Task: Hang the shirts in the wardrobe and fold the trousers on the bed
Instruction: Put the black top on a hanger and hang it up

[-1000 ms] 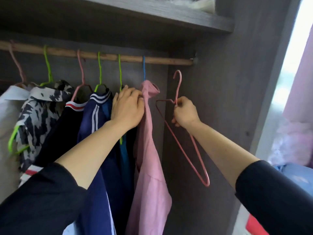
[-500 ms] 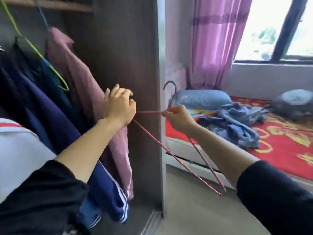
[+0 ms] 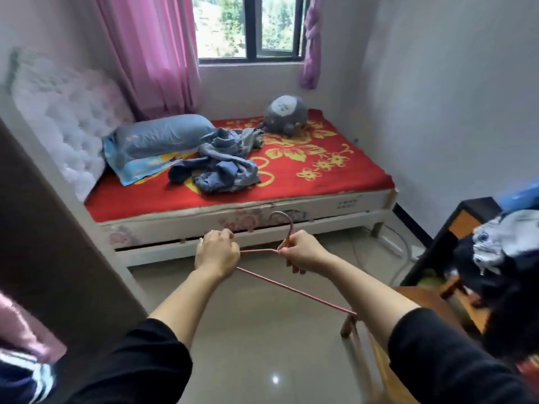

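Both hands hold a thin pink wire hanger (image 3: pixel 294 290) out before the body, towards the bed. The right hand (image 3: pixel 303 252) clenches its fingers round the neck under the hook, and the left hand (image 3: pixel 217 255) grips one shoulder end, likely steadying it for a garment. The crumpled blue-grey clothes (image 3: pixel 221 158) lie on the red flowered bed (image 3: pixel 350 182) beside a blue pillow (image 3: pixel 163 135); shirt or trousers, I cannot tell.

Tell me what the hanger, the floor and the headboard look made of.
Pink hanger: thin wire, probably metal with a matte pink coating; it keeps its shape at that thinness.
Floor: glossy beige surface, likely tile; a bright light spot reflects off it.
Headboard: padded, button-tufted upholstery, pale; fabric or faux leather, too blurred to tell.
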A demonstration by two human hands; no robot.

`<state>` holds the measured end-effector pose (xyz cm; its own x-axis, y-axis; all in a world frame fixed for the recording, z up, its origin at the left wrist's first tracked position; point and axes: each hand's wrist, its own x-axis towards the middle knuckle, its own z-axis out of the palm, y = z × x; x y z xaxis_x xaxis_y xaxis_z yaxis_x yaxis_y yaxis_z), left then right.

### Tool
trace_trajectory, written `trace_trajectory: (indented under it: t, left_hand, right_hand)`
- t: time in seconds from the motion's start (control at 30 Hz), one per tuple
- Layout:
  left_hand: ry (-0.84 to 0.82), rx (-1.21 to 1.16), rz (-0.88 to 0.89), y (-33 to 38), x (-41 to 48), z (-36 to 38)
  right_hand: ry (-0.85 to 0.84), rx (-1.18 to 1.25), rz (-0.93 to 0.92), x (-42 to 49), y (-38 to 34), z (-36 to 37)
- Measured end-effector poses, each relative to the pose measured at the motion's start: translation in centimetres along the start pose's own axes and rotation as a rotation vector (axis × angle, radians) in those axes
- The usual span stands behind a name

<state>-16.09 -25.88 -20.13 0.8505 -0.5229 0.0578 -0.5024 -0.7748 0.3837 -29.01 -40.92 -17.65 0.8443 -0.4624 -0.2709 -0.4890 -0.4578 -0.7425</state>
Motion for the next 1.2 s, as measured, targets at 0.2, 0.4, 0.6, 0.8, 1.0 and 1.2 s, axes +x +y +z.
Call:
trace_trajectory:
  t: [0.2, 0.4, 0.6, 0.8, 1.0, 1.2]
  left_hand:
    - [-0.143, -0.091, 0.212, 15.5, -3.8, 9.5]
    - [-0.226, -0.17, 0.369, 30.6, -8.5, 16.1]
    - [-0.303, -0.223, 0.528, 42.8, -12.2, 21.0]
    - [-0.395, -0.223, 0.62, 51.8, -11.9, 25.1]
    - [-0.468, -0.25, 0.65, 60.8, -9.4, 29.8]
    - [-0.43, -0.272, 0.816, 69.8, -8.6, 32.8]
  right_hand:
    - [0.189, 0.105, 0.193, -8.0, 13.4, -9.0]
    - [0.391, 0.189, 0.341, -15.7, 24.6, -18.4]
    - [0.549, 0.232, 0.479, -22.1, 32.9, -26.4]
    - [0.831, 0.245, 0.532, -24.5, 38.1, -35.9]
    - [1.144, 0.492, 0.498, -24.3, 40.8, -46.0]
    - [1.243, 0.492, 0.579, -24.0, 43.8, -52.6]
